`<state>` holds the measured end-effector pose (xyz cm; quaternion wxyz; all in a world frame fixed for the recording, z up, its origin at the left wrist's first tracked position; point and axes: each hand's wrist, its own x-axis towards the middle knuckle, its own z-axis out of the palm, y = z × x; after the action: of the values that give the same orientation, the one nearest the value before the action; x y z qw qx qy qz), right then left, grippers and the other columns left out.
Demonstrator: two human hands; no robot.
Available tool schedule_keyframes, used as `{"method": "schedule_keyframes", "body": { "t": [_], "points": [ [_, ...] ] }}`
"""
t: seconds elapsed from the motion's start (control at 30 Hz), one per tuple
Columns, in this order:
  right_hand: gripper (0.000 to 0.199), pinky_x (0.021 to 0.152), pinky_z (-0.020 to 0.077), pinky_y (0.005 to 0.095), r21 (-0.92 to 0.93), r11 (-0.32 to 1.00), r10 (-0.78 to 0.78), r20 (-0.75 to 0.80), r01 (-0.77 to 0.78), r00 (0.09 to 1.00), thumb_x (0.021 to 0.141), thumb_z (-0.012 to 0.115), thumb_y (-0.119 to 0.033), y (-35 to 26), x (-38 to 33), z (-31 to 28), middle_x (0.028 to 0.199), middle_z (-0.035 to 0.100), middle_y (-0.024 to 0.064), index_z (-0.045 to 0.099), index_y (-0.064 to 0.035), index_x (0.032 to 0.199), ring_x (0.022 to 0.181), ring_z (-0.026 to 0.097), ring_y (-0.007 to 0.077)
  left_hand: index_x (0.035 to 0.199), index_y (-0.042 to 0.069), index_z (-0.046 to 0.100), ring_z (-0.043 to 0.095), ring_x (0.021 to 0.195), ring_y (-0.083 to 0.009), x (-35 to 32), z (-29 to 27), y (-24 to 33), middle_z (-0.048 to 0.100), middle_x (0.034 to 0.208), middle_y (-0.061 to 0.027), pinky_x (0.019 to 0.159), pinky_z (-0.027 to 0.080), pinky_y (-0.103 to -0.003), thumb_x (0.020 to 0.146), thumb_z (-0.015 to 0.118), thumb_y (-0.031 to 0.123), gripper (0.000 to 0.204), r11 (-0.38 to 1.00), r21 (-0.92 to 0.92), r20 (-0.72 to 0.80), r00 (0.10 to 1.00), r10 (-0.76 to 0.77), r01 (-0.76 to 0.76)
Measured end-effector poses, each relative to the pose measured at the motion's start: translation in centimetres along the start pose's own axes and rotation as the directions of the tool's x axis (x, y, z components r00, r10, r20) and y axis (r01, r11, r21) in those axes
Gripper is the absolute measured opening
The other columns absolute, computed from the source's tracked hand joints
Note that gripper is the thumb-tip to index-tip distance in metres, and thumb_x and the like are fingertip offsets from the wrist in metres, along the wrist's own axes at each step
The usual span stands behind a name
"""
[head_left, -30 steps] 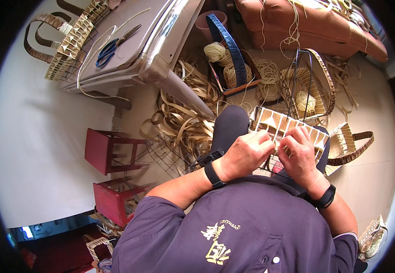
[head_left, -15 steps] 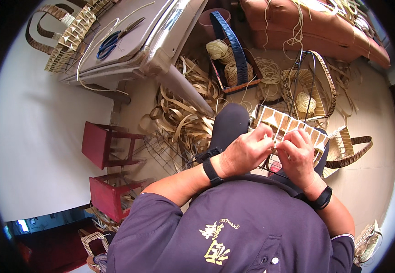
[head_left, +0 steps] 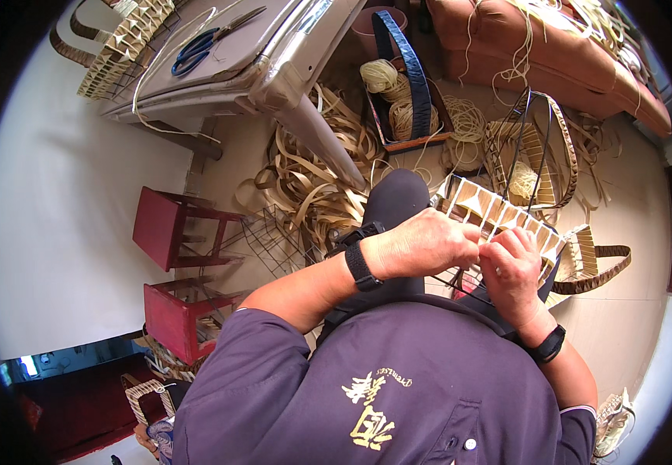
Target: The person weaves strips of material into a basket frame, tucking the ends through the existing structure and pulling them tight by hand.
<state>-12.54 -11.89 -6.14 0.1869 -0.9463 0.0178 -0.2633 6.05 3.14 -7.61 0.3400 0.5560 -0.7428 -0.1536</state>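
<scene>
Across my lap rests a half-woven basket (head_left: 478,199), tan strips on a dark wire frame with white cord wrapped over it in evenly spaced bands. My left hand (head_left: 433,243) is closed at its near edge, back of the hand turned up, fingertips pressed together. Right beside it, my right hand (head_left: 511,268) is closed too, thumb and fingers pinched against the same edge. Both sets of fingertips nearly touch. Whatever lies between them, possibly the white cord, is hidden by the fingers.
Blue-handled scissors (head_left: 195,53) lie on the table (head_left: 235,46) at far left. Beyond my knees are a heap of tan strips (head_left: 305,170), a box with a blue handle (head_left: 409,139) holding cord balls, and another basket (head_left: 553,163). Two red stools (head_left: 158,229) stand left.
My left hand has shifted slightly right and turned back-up, drawing close against my right hand. The right hand has moved a little right and lower. The whole view has shifted slightly.
</scene>
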Motion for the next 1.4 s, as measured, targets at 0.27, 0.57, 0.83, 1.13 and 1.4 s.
{"method": "schedule_keyframes", "body": {
  "t": [0.27,0.57,0.83,1.13,1.4],
  "points": [
    [0.024,0.084,0.0463,0.0466,0.192,0.971,0.130,0.070,-0.141,0.989,0.076,0.079,0.002,-0.6,0.0,-1.5,0.094,0.068,0.0086,0.073,-0.0096,0.096,0.093,0.065,0.0323,0.107,0.008,0.069,0.073,0.086,-0.0379,-0.4,0.4,0.5,0.068,0.104,-0.0122,0.074,0.061,-0.047,0.099,0.076,0.014,0.012,0.996,-0.062,-0.057,0.996,-0.074,0.070],
    [0.020,0.085,0.0445,0.0459,0.188,0.981,0.041,0.083,-0.057,0.996,0.081,0.080,0.001,-0.4,-0.2,-2.0,0.095,0.067,0.0090,0.072,-0.0089,0.096,0.093,0.065,0.0320,0.108,0.004,0.071,0.080,0.095,-0.0275,0.1,-1.5,-0.7,0.073,0.112,-0.0077,0.079,0.066,-0.038,0.097,0.074,-0.003,0.013,0.929,-0.369,-0.024,1.000,-0.006,-0.003],
    [0.025,0.082,0.0498,0.0467,0.139,0.982,0.116,0.073,-0.125,0.991,0.079,0.073,0.008,-0.6,0.4,-2.3,0.096,0.064,0.0109,0.071,-0.0051,0.100,0.094,0.063,0.0347,0.101,0.006,0.074,0.074,0.087,-0.0322,-0.2,-0.2,0.6,0.069,0.099,-0.0095,0.076,0.059,-0.042,0.098,0.084,0.011,0.012,0.963,-0.269,-0.093,0.995,-0.034,0.007],
    [0.025,0.087,0.0519,0.0472,0.082,0.989,0.115,0.088,-0.123,0.989,0.079,0.081,0.003,-1.1,0.5,-2.1,0.106,0.062,0.0136,0.070,-0.0042,0.100,0.099,0.061,0.0356,0.098,0.002,0.069,0.072,0.081,-0.0344,-0.8,0.9,2.0,0.066,0.106,-0.0146,0.072,0.061,-0.043,0.092,0.082,0.003,0.014,0.997,-0.030,-0.287,0.955,-0.077,0.072],
    [0.023,0.087,0.0524,0.0467,0.094,0.985,0.144,0.041,-0.148,0.989,0.080,0.084,0.002,-0.9,0.3,-1.5,0.106,0.063,0.0131,0.067,-0.0048,0.094,0.101,0.062,0.0359,0.100,0.002,0.068,0.069,0.088,-0.0290,-1.5,3.0,1.8,0.063,0.106,-0.0116,0.079,0.061,-0.040,0.090,0.074,0.005,0.012,0.983,0.185,-0.377,0.923,0.075,-0.004]
  ]
}}
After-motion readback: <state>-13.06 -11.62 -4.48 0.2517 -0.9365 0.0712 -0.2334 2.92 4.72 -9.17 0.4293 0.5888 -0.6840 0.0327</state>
